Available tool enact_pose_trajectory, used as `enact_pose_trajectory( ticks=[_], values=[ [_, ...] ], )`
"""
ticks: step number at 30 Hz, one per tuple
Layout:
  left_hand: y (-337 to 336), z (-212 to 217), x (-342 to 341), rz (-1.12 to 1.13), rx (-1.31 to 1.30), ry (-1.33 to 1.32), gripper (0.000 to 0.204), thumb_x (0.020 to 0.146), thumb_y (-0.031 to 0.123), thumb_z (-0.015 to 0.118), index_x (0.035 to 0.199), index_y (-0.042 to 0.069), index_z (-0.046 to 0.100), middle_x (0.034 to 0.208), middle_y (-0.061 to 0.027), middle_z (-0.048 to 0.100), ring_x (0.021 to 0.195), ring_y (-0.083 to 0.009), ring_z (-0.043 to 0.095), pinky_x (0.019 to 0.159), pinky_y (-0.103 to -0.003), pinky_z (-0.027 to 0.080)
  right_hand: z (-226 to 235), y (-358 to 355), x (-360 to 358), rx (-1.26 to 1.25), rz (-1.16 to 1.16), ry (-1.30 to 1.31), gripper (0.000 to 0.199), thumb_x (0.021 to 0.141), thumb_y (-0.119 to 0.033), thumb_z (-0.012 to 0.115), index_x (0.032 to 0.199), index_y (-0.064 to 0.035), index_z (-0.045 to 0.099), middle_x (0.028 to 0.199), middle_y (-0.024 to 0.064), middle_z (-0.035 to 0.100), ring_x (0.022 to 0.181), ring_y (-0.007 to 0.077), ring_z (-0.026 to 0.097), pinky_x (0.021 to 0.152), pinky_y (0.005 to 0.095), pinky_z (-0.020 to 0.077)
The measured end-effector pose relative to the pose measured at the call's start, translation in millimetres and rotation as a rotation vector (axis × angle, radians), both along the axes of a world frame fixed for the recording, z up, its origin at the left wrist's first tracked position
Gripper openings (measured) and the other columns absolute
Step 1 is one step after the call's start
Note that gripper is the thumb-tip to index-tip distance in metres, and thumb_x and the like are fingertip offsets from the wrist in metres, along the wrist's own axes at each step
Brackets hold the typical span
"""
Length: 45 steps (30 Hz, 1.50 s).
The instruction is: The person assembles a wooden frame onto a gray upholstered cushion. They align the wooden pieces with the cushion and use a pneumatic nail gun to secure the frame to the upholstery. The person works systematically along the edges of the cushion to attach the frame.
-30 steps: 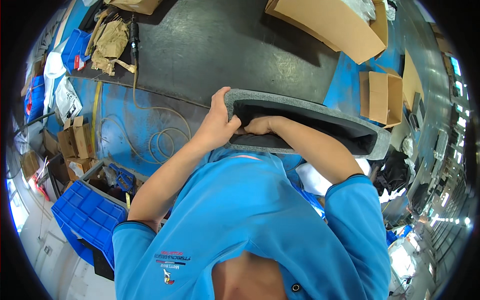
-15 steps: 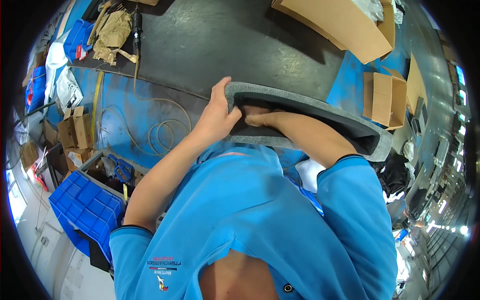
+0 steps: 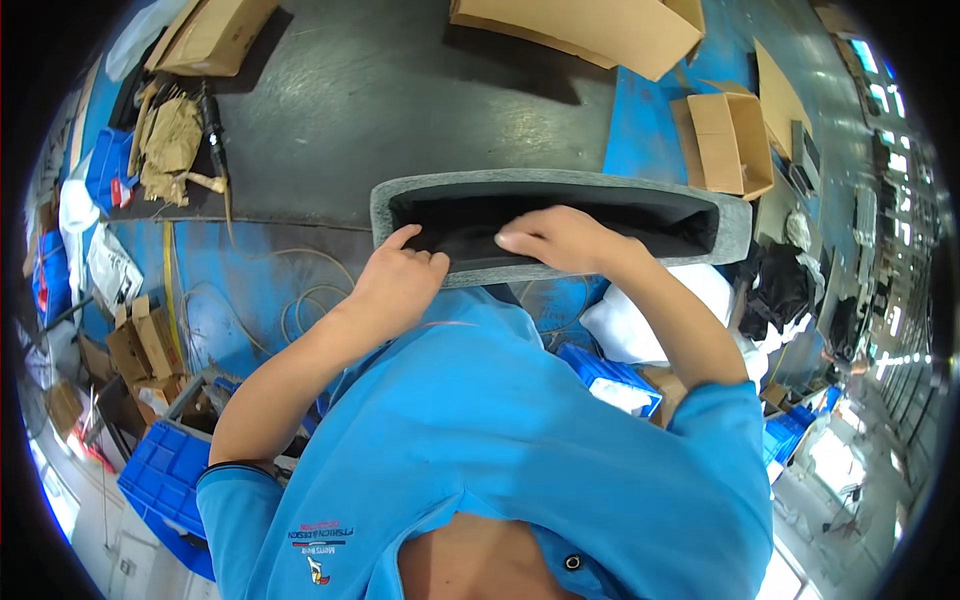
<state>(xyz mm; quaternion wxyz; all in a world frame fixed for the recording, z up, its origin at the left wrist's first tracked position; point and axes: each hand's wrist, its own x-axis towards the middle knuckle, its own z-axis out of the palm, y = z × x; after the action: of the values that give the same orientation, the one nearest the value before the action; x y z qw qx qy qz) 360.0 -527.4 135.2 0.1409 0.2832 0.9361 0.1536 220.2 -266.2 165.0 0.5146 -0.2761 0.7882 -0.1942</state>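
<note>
A long grey fabric-covered box with a black-lined inside lies across in front of my body, its open side facing me. At its near left corner my left hand is closed over the rim, with the index finger stretched toward the inside. My right hand reaches over the near rim into the opening. Its thumb stands apart from loosely bent fingers, and I see nothing held in it. Some fingertips of that hand are hidden.
Beyond the box is a dark work surface. Cardboard boxes stand at the far side, another carton at the right. A black power tool with a hose lies far left. A blue crate is near left, a white bag right.
My right hand has drawn back from deep inside the box's left end to the near rim. The box has levelled out and shifted left in view, with my left hand lower on its corner.
</note>
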Motion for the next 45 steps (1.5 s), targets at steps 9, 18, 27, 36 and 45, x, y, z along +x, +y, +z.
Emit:
enact_pose_trajectory(
  ticks=[9, 18, 27, 36, 45],
  values=[
    [38, 22, -6, 0.078, 0.045, 0.084, 0.057, 0.089, 0.020, 0.077, 0.138, -0.002, 0.058, 0.132, -0.0212, 0.066, 0.120, -0.0348, 0.066, 0.119, -0.052, 0.039, -12, 59, 66, -0.184, -0.013, 0.664, 0.055, 0.096, -0.060, 0.065, 0.117, -0.0101, 0.075, 0.104, 0.0123, 0.076, 0.100, 0.0327, 0.073, 0.092, 0.0456, 0.0548],
    [97, 16, -20, 0.192, -0.016, 0.006, 0.058, 0.090, 0.035, 0.078, 0.138, 0.006, 0.062, 0.127, -0.0152, 0.069, 0.110, -0.0322, 0.069, 0.096, -0.044, 0.056, -12, 79, 76, -0.810, -0.520, 0.945, 0.025, 0.101, -0.028, 0.068, 0.106, -0.0044, 0.074, 0.095, 0.0118, 0.074, 0.090, 0.0331, 0.072, 0.085, 0.0439, 0.0565],
    [122, 7, -76, 0.037, 0.057, 0.162, 0.049, 0.092, 0.042, 0.077, 0.124, 0.006, 0.067, 0.094, -0.0117, 0.072, 0.083, -0.0306, 0.073, 0.071, -0.041, 0.058, -240, 194, 155, -0.189, -1.122, 0.035, 0.037, 0.103, -0.042, 0.063, 0.098, -0.0061, 0.072, 0.082, 0.0126, 0.070, 0.073, 0.0205, 0.069, 0.068, 0.0384, 0.0559],
    [90, 18, -199, 0.269, 0.016, -0.222, 0.054, 0.076, 0.034, 0.095, 0.107, -0.002, 0.070, 0.089, -0.0188, 0.076, 0.083, -0.0280, 0.076, 0.077, -0.037, 0.056, -407, 108, 68, -0.313, -2.471, -0.677, 0.101, 0.089, -0.095, 0.039, 0.141, -0.0093, 0.055, 0.126, 0.0115, 0.062, 0.096, 0.0256, 0.060, 0.083, 0.0426, 0.0525],
    [76, 18, -226, 0.235, 0.128, -0.341, 0.044, 0.085, 0.031, 0.090, 0.102, -0.004, 0.071, 0.084, -0.0140, 0.076, 0.075, -0.0158, 0.070, 0.071, -0.033, 0.056, -434, 76, 54, -0.933, -2.698, -0.545, 0.117, 0.094, -0.087, 0.044, 0.170, -0.0025, 0.017, 0.178, 0.0149, 0.019, 0.162, 0.0319, 0.022, 0.131, 0.0467, 0.0153]
  ],
)
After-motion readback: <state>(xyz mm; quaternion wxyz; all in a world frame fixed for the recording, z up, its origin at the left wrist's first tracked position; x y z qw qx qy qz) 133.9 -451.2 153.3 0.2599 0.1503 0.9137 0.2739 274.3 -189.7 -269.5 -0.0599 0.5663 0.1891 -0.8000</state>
